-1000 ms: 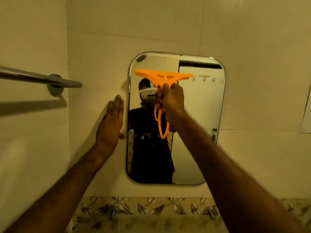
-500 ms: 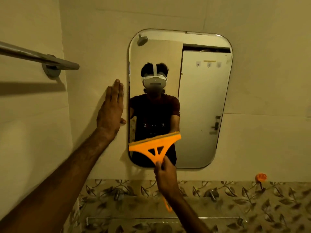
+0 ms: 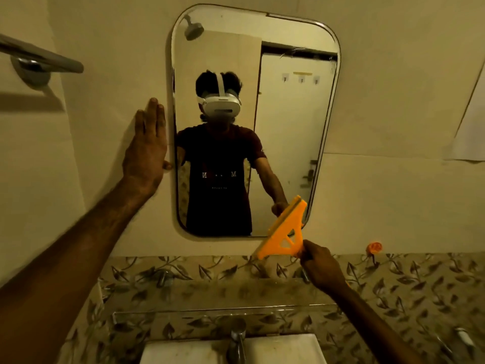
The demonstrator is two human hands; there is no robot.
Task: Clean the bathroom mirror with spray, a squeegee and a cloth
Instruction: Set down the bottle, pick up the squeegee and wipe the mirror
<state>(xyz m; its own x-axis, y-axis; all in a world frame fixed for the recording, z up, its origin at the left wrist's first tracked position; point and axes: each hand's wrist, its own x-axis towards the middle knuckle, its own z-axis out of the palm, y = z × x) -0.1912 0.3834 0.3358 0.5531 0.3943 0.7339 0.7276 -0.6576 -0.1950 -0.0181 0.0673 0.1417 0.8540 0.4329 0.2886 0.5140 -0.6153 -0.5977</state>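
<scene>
A rounded rectangular mirror (image 3: 288, 132) hangs on the cream tiled wall and reflects a person in a dark shirt. My right hand (image 3: 321, 266) grips the handle of an orange squeegee (image 3: 284, 232), whose blade is tilted diagonally at the mirror's lower right corner, partly over the glass and partly over the wall below. My left hand (image 3: 147, 148) lies flat on the wall just left of the mirror, fingers together pointing up, thumb touching the frame. No spray bottle or cloth shows.
A chrome towel bar (image 3: 39, 59) juts from the left wall. Below the mirror run leaf-patterned tiles, a glass shelf (image 3: 210, 310), a tap (image 3: 236, 337) and a white basin (image 3: 283, 350). An orange hook (image 3: 374, 247) sticks to the wall at right.
My right hand drew the squeegee from the mirror's top down to its bottom, then swung it right to the lower right corner, tilting the blade. The left hand stayed on the wall.
</scene>
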